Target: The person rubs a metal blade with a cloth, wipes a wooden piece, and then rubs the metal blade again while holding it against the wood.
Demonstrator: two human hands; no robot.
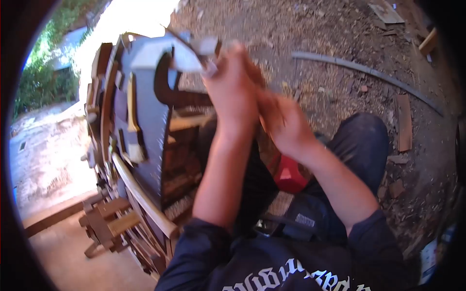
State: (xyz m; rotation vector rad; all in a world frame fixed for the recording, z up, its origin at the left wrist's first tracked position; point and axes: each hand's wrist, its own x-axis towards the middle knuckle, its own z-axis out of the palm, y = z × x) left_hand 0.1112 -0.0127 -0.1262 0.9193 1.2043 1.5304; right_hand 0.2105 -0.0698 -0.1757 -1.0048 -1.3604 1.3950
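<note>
My left hand [232, 89] is raised in front of me, fingers curled around something mostly hidden by the hand. A thin dark length and a small greyish block [208, 46] show beside its fingers; blur hides what they are. Close against it, my right hand [286, 123] has its fingers bent inward, and I cannot make out what lies in them. Left of my hands, a dark curved hook-shaped piece [163, 82] stands at the edge of a dark bench top [150, 131]. A brush with a yellowish handle [131, 102] lies on that top.
Wooden pieces [109, 97] line the bench's far side, and a pale rounded pole [143, 194] runs along it. Below my hands is a red object [290, 173] between my legs. A curved grey strip [369, 75] and a brown board [404, 121] lie on the chip-strewn ground.
</note>
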